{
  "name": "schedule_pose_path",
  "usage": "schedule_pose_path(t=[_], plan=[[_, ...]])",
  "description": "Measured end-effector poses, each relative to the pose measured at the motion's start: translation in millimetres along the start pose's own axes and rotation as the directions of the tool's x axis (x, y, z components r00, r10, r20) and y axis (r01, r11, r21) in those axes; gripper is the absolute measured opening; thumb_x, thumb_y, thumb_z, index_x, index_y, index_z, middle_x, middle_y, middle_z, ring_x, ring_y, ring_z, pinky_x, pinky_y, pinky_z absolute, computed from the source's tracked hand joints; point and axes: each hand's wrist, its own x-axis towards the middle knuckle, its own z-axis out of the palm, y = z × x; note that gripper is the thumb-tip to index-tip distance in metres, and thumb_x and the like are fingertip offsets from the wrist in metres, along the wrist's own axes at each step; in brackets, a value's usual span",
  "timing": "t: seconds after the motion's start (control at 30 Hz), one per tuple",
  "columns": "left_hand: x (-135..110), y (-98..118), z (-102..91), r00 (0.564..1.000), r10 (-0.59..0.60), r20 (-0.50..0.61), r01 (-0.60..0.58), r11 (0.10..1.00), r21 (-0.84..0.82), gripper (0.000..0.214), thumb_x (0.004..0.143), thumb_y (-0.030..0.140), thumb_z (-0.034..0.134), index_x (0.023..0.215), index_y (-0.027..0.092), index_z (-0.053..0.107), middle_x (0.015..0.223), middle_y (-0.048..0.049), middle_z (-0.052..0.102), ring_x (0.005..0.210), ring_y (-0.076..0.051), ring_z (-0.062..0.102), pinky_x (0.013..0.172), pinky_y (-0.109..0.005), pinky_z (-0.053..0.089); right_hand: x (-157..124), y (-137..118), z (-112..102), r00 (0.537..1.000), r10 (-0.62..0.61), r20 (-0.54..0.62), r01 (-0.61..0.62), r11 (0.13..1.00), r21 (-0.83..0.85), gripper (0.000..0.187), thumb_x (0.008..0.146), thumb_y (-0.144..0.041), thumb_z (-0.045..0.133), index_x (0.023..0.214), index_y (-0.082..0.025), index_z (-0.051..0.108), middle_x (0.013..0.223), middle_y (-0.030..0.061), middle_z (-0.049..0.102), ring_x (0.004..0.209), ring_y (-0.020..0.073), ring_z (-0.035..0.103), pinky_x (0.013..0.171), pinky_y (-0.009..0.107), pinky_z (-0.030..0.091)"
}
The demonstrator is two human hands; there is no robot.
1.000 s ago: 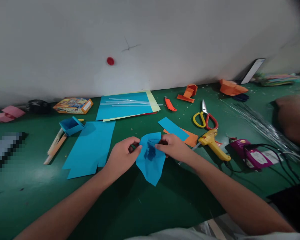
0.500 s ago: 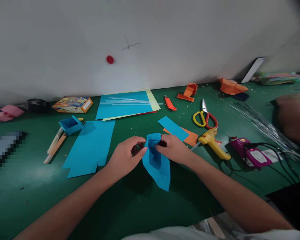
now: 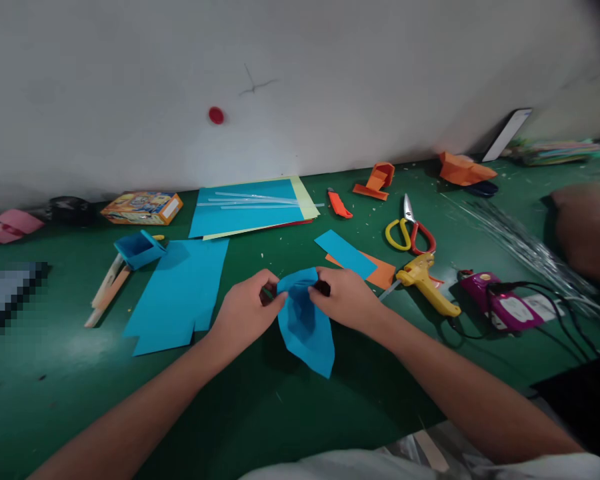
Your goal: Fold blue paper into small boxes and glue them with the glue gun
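Observation:
A folded piece of blue paper hangs over the green table, its point toward me. My left hand pinches its upper left edge with the fingers closed. My right hand grips the upper right edge the same way. A large cut blue sheet lies flat just left of my left hand. A small blue strip on an orange scrap lies just beyond my right hand.
A yellow glue gun, scissors, an orange cutter and a purple device with cables lie to the right. A blue paper box, wooden sticks and stacked sheets sit left and behind. Another person's hand rests far right.
Both hands kept their pinch while the paper's lower point swung from the left to the right and back a little. The top edge is now bunched closer between the fingers.

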Motion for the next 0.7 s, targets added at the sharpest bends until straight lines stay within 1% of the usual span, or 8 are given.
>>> schedule_pose_path(t=[0.07,0.17,0.23,0.27,0.37,0.47,0.57,0.7], plan=[[-1.5,1.2,2.1,1.0,0.017,0.02,-0.016,0.999,-0.05,0.017,0.087,0.038,0.063,0.094,0.023,0.061,0.081,0.0008,0.068,0.073,-0.017,0.064,0.063,-0.029,0.046,0.6,1.9,0.0,1.0,0.018,-0.024,-0.018,1.0,0.001,0.022,0.086,-0.023,0.056,0.068,-0.022,0.043,0.064,-0.0003,0.055,0.058,0.0137,0.046,0.052,0.028,0.023],[-2.7,0.3,5.3,0.997,0.021,0.081,-0.003,0.979,-0.206,0.018,0.086,0.036,0.065,0.097,0.023,0.06,0.087,0.0001,0.069,0.077,-0.017,0.065,0.067,-0.028,0.051,2.2,4.6,-0.2,0.998,0.036,-0.052,-0.036,0.999,0.01,0.019,0.085,-0.023,0.055,0.069,-0.022,0.044,0.066,-0.0001,0.056,0.059,0.0141,0.047,0.052,0.028,0.024],[-3.1,-1.3,6.6,0.997,0.011,0.078,0.009,0.967,-0.254,0.018,0.086,0.034,0.064,0.099,0.023,0.06,0.09,-0.0006,0.069,0.079,-0.017,0.066,0.067,-0.028,0.053,3.5,6.2,-0.3,0.996,0.048,-0.07,-0.047,0.999,0.021,0.019,0.085,-0.024,0.055,0.069,-0.022,0.044,0.065,-0.0003,0.055,0.058,0.0142,0.048,0.052,0.028,0.025],[-3.3,-2.1,6.8,0.998,0.012,0.054,0.002,0.969,-0.245,0.016,0.087,0.033,0.064,0.099,0.023,0.06,0.09,-0.001,0.069,0.08,-0.017,0.066,0.067,-0.028,0.053,4.0,6.9,-0.4,0.995,0.054,-0.079,-0.052,0.998,0.027,0.02,0.085,-0.024,0.054,0.069,-0.022,0.043,0.064,-0.0006,0.054,0.058,0.0143,0.048,0.052,0.028,0.025],[-4.3,-3.3,6.2,0.996,0.054,-0.07,-0.064,0.984,-0.163,0.011,0.089,0.03,0.06,0.098,0.022,0.063,0.093,-0.0024,0.069,0.083,-0.018,0.066,0.071,-0.03,0.054,4.4,7.9,-1.0,0.993,0.069,-0.093,-0.065,0.997,0.044,0.024,0.085,-0.027,0.055,0.066,-0.023,0.039,0.061,-0.0014,0.052,0.056,0.0141,0.048,0.051,0.028,0.025],[-6.1,-2.4,6.2,0.98,0.124,-0.153,-0.146,0.979,-0.141,0.014,0.093,0.029,0.057,0.101,0.023,0.066,0.103,-0.0038,0.07,0.091,-0.018,0.066,0.079,-0.031,0.055,3.1,6.0,-2.2,0.998,0.027,-0.064,-0.021,0.995,0.097,0.022,0.084,-0.026,0.054,0.066,-0.022,0.043,0.064,-0.0012,0.055,0.059,0.0141,0.05,0.052,0.027,0.028],[-8.3,-0.2,8.5,0.973,0.164,-0.165,-0.188,0.972,-0.144,0.018,0.094,0.031,0.057,0.105,0.024,0.068,0.107,-0.0045,0.071,0.094,-0.019,0.067,0.081,-0.031,0.056,1.9,2.5,-3.5,0.999,-0.036,-0.025,0.039,0.988,0.147,0.015,0.083,-0.02,0.053,0.069,-0.021,0.048,0.068,-0.0016,0.057,0.062,0.0141,0.051,0.055,0.026,0.029],[-9.5,2.1,11.2,0.972,0.218,-0.09,-0.226,0.969,-0.096,0.021,0.094,0.032,0.057,0.105,0.025,0.073,0.107,-0.0049,0.071,0.095,-0.02,0.067,0.078,-0.03,0.056,2.6,1.4,-3.3,0.997,-0.072,0.008,0.07,0.989,0.129,0.014,0.083,-0.017,0.053,0.07,-0.021,0.047,0.068,-0.0023,0.055,0.063,0.0137,0.05,0.056,0.026,0.028]])
